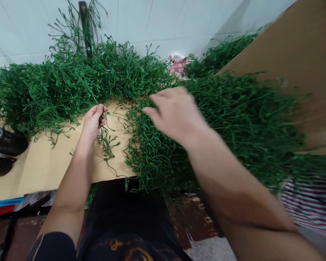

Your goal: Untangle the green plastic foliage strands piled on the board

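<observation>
My left hand (96,119) is closed on a small bunch of thin green stems (108,144), which dangle below its fingers over the tan board (54,166). To the right, my right hand (168,110) reaches over the left part of a large heap of green stems (233,119). Its thumb and fingers are apart, slightly blurred, and nothing shows between them. A second long pile of green stems (51,85) lies along the back of the board, behind my left hand.
A black bottle (7,139) and a dark cup (0,165) stand at the left edge. Pink pieces (178,65) lie by the tiled wall. A large cardboard sheet (301,65) leans at the right, above striped cloth (309,208). A dark upright bar (84,29) rises behind the left pile.
</observation>
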{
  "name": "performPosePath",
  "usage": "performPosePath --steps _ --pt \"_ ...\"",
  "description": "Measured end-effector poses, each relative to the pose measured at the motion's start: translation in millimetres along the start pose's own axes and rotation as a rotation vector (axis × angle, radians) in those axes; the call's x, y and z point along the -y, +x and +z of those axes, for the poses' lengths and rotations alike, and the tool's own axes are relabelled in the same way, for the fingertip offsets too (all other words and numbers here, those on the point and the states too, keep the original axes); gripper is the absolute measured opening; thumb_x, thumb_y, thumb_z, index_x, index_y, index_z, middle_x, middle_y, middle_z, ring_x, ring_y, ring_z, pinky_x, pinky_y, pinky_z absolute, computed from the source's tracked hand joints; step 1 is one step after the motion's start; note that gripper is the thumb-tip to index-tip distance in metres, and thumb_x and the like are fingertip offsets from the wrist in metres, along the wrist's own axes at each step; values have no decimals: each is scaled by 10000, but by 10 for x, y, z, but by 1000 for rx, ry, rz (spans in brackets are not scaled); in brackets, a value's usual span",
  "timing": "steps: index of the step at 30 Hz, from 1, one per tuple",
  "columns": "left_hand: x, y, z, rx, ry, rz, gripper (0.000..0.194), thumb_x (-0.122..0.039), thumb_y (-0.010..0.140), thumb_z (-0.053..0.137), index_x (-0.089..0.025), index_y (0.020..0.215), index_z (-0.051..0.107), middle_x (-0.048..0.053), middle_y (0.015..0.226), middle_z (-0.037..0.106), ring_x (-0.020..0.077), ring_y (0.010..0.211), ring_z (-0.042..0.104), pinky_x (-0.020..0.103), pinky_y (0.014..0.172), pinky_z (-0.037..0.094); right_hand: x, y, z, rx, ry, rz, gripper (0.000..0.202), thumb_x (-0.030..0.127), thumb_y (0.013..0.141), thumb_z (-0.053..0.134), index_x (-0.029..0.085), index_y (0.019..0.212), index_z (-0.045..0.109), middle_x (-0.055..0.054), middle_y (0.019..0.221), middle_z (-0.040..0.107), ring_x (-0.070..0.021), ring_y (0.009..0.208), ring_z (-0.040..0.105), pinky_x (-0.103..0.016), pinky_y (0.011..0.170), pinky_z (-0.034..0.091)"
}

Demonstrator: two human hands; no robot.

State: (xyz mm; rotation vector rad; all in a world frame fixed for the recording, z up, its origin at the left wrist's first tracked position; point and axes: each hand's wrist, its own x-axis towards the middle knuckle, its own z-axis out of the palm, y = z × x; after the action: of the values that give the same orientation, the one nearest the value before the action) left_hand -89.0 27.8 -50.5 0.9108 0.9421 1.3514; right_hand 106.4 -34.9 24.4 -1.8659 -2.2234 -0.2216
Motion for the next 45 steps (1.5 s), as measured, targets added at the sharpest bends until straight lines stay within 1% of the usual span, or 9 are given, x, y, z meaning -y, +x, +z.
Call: performPosePath --steps 7,10,15,17,21,24,28,35,45 --pt "88 10 19 14 95 14 266 -357 768 661 -153 638 549 -63 490 452 11 360 359 128 343 242 639 206 649 106 325 -216 381 311 954 288 131 978 623 -101 931 674 -181 804 590 -286 670 338" --pt "113 84 -23 -26 127 37 276 -338 811 613 -159 622 522 -75 447 398 13 335 297 143 338 206 696 101 611 82 279 -241 426 304 959 234 131 939 623 -103 893 669 -175 767 574 -291 641 309" --pt "73 176 -225 -405 110 69 358 -342 879 512 -176 583 396 -100 406 278 15 313 220 154 327 143 768 -205 317 216 227 -625 310 221 874 352 142 865 652 -92 743 649 -174 681 541 -296 589 295" --pt "29 141 -253 -365 58 53 356 -360 884 502 -177 593 410 -99 409 273 15 318 238 150 328 159 641 -221 197 213 186 -526 313 188 867 352 136 869 660 -103 753 643 -179 693 547 -296 597 323" --pt "-20 60 -137 -169 -59 23 332 -415 836 572 -177 632 459 -85 452 338 20 356 335 144 340 242 46 -92 48 166 -65 69 414 366 905 394 69 861 678 -203 888 620 -268 850 565 -375 685 390" --pt "-33 60 -58 -119 -124 22 301 -427 817 597 -177 676 507 -65 504 414 26 409 407 144 367 312 -244 -33 44 -21 -90 112 616 601 860 383 60 909 674 -241 1084 566 -348 1069 482 -468 802 380" --pt "-62 43 -79 -58 -161 12 244 -369 875 533 -181 721 555 -46 553 427 28 455 424 143 401 348 34 61 317 -34 208 -141 475 488 867 465 92 1058 645 -186 1137 579 -301 1107 465 -430 868 382" --pt "-119 -29 -183 -125 -60 54 335 -329 952 357 -206 765 607 -10 548 436 69 469 402 184 387 347 712 327 865 479 773 -285 224 292 840 507 93 835 612 0 695 541 -80 626 427 -221 616 332" --pt "34 102 -180 -141 163 86 441 -570 856 430 -193 958 636 57 918 681 115 810 631 192 624 463 523 501 1115 -24 1145 124 144 204 826 471 184 695 411 40 617 407 -81 595 408 -229 594 354"
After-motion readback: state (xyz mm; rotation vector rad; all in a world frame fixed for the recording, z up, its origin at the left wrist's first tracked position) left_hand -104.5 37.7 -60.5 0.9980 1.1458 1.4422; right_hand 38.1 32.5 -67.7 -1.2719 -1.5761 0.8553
